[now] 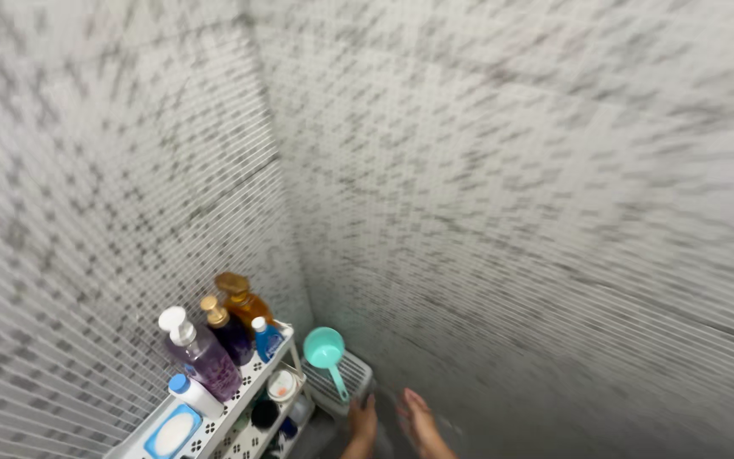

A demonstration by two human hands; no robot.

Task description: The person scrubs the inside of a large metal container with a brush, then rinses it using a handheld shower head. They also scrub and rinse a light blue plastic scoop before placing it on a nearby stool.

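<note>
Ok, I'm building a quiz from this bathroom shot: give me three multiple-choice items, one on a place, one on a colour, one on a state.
1. Where is the dipper?
A on the rack's top shelf
B right of the rack, low in the corner
C hung high on the wall

2. What colour is the white-pump bottle?
A purple
B green
C red

3. The top-shelf bottles are:
A upright
B lying flat
C upside down

B: the teal dipper sits beside the white rack.
A: the pump bottle looks purple.
A: their caps point up.
</note>
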